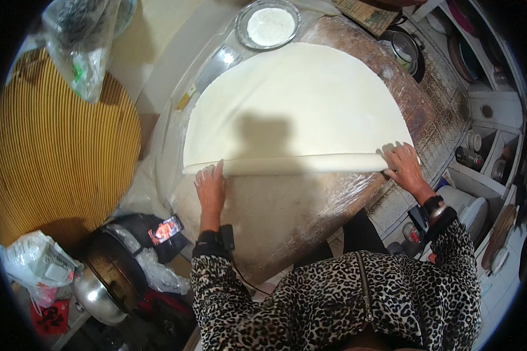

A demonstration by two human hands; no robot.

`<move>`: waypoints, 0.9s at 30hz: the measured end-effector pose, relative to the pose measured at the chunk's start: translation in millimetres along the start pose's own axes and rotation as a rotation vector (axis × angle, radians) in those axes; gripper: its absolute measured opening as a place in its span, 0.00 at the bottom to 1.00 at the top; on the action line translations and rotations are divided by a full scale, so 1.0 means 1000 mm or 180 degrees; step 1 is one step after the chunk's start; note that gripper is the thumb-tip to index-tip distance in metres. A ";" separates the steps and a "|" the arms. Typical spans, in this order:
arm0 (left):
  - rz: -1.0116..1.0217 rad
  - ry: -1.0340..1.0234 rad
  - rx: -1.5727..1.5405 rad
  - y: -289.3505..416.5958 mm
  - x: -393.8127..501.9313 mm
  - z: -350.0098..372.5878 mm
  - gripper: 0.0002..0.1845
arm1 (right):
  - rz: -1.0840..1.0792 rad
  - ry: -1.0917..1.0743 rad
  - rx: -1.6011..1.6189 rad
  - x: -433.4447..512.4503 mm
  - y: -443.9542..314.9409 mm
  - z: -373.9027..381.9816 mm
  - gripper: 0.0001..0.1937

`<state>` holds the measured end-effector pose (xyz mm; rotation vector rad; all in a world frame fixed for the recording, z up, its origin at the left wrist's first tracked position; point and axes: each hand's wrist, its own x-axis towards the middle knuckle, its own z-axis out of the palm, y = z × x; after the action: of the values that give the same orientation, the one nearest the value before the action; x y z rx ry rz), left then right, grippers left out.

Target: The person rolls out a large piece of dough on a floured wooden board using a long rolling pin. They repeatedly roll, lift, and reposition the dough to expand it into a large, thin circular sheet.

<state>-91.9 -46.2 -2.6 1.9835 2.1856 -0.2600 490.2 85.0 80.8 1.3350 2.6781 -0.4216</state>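
Observation:
A large, thin sheet of dough (pixel 316 96) lies on a floured wooden board (pixel 263 210). Its near edge is rolled into a long, straight dough roll (pixel 298 164); whether a rolling pin is inside is hidden. Near the left end of the roll, my left hand (pixel 211 182) grips it with the fingers over the top. My right hand (pixel 403 166) curls around the roll near its right end, thumb on the near side. The shadow of my head falls across the middle of the sheet.
Beyond the sheet are a glass bowl of flour (pixel 271 26) and a broad-bladed cleaver (pixel 219 66). To the left stand a round slatted mat (pixel 66 158), a lit phone (pixel 165 230) and a metal bowl (pixel 99 294). A lidded pot (pixel 405 49) sits at the far right.

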 end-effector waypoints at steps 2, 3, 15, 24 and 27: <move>0.0191 0.0238 -0.0580 0.020 -0.037 -0.005 0.42 | 0.0049 0.0004 0.0128 -0.020 -0.007 -0.002 0.35; 0.0293 0.0350 -0.0863 0.035 -0.049 -0.007 0.44 | 0.0151 -0.0160 0.0147 -0.026 -0.009 0.001 0.36; 0.0992 0.0231 -0.0850 0.139 -0.015 0.046 0.36 | 0.0252 -0.0254 0.0034 -0.026 0.024 0.067 0.32; 0.0276 -0.0156 -0.0799 0.128 -0.096 0.035 0.34 | -0.0107 -0.0344 0.0625 -0.038 -0.009 0.061 0.25; -0.0110 -0.0048 -0.1436 0.154 -0.112 0.042 0.37 | 0.0092 -0.0121 0.0910 -0.058 -0.015 0.063 0.17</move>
<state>72.5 -149.7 -16.7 1.6874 2.0423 0.1990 511.8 13.5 37.1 1.4155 2.6389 -0.8441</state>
